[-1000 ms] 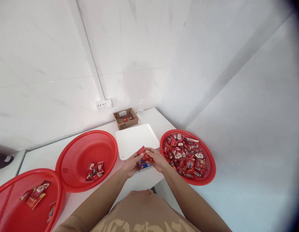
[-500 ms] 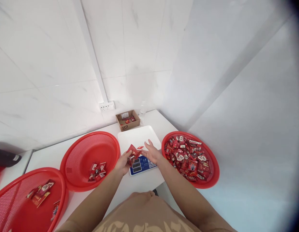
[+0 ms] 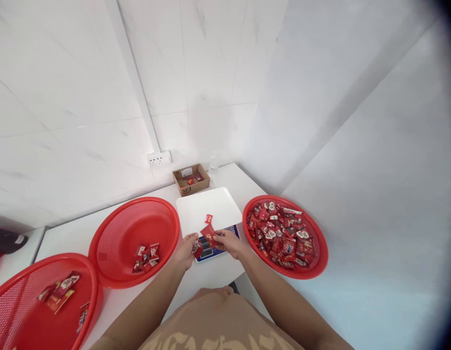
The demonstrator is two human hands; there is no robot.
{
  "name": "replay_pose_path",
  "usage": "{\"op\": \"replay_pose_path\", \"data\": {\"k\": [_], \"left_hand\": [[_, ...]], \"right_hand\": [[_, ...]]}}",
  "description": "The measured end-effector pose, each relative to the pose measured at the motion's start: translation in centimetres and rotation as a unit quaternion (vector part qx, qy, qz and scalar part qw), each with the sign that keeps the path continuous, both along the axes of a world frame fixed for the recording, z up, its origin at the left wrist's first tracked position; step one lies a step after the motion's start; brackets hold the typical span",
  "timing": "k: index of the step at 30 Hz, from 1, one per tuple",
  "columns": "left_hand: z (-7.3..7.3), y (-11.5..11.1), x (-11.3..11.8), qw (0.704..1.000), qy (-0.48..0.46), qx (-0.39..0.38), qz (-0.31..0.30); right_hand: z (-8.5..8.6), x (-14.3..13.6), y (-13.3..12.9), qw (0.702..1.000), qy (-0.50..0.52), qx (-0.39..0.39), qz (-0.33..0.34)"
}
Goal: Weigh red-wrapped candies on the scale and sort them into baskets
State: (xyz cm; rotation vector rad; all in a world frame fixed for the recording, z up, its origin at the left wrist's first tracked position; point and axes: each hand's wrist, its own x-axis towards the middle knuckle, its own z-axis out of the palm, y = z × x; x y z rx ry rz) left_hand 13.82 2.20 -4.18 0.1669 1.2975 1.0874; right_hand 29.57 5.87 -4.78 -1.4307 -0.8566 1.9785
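Note:
My left hand (image 3: 186, 250) is closed on small red candy packets (image 3: 197, 248), held in front of the scale's keypad. Between the fingers and thumb of my right hand (image 3: 228, 242) is a flat red packet (image 3: 208, 235), raised over the near edge of the scale. One small red wrapped candy (image 3: 208, 218) lies on the white pan of the scale (image 3: 196, 206). The blue panel (image 3: 211, 250) of the scale is partly covered by my hands and the packets.
To the right stands a red basket (image 3: 322, 262) heaped with wrapped candies. A red basket (image 3: 119, 214) with several candies is on the left, and another red basket (image 3: 90, 272) with a few packets sits nearer. Behind the scale are a cardboard box (image 3: 191, 191) and a clear bottle (image 3: 214, 164).
My right hand has closed from spread fingers onto the flat red packet, which is now apart from the packets in my left hand. The view has shifted slightly.

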Motion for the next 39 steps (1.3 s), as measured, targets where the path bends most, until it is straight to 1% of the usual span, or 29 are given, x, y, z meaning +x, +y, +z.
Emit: {"op": "replay_pose_path", "data": {"k": [2, 4, 5, 7, 9, 12, 13, 15, 18, 21, 23, 25, 28, 32, 34, 36, 37, 39], "left_hand": [[0.1, 0.1, -0.3, 1.0, 0.003, -0.004, -0.001], [0.3, 0.3, -0.5, 1.0, -0.001, 0.002, -0.005], [0.5, 0.3, -0.5, 1.0, -0.004, 0.009, -0.006], [0.8, 0.3, -0.5, 1.0, -0.012, 0.026, -0.009], [1.0, 0.3, -0.3, 0.999, -0.019, 0.045, -0.01], [0.9, 0.1, -0.1, 0.997, -0.021, 0.069, -0.004], [0.8, 0.1, 0.0, 0.997, -0.02, 0.073, -0.001], [0.6, 0.0, 0.1, 0.997, -0.019, 0.075, 0.0], [0.4, 0.0, 0.1, 0.997, -0.016, 0.072, -0.005], [0.5, -0.1, -0.1, 0.998, -0.012, 0.06, -0.013], [0.6, -0.2, -0.2, 0.999, -0.008, 0.038, -0.016], [0.7, -0.4, -0.4, 1.0, -0.004, 0.013, -0.019], [0.8, -0.6, -0.7, 1.0, 0.002, -0.004, -0.029], [1.1, -0.7, -0.9, 0.999, 0.008, -0.006, -0.046], [1.2, -0.7, -1.0, 0.999, 0.01, -0.008, -0.047], [1.3, -0.8, -1.2, 0.999, 0.01, -0.012, -0.049], [1.3, -0.9, -1.3, 0.999, 0.009, -0.014, -0.05], [1.3, -1.2, -1.7, 0.998, 0.007, -0.015, -0.054]], "right_hand": [[0.4, -0.5, 0.6, 0.999, 0.025, 0.012, -0.023], [1.0, -1.0, 1.0, 0.997, 0.046, 0.041, -0.037], [1.4, -1.2, 1.2, 0.997, 0.041, 0.056, -0.039], [1.8, -1.2, 1.1, 0.997, -0.001, 0.072, -0.025], [1.9, -1.0, 0.5, 0.997, -0.037, 0.06, 0.025], [1.5, -0.7, -1.0, 0.99, -0.022, 0.036, 0.138], [1.3, -0.7, -1.5, 0.986, -0.015, 0.034, 0.164], [1.0, -0.8, -2.4, 0.983, -0.02, 0.036, 0.177], [0.6, -1.1, -2.9, 0.986, -0.061, 0.047, 0.147], [0.3, -1.0, -2.6, 0.985, -0.095, 0.056, 0.129], [0.1, -0.6, -2.2, 0.987, -0.106, 0.054, 0.11], [0.1, -0.3, -1.6, 0.989, -0.117, 0.049, 0.072], [0.5, -0.4, -0.2, 0.989, -0.131, 0.065, 0.023], [1.5, -1.4, 1.7, 0.988, -0.098, 0.12, 0.023], [1.6, -1.7, 2.3, 0.986, -0.099, 0.133, 0.021], [1.1, -1.3, 2.6, 0.978, -0.143, 0.151, -0.004], [0.7, -0.6, 2.6, 0.969, -0.179, 0.169, -0.023], [-0.4, 1.8, 2.6, 0.934, -0.271, 0.223, -0.067]]}}
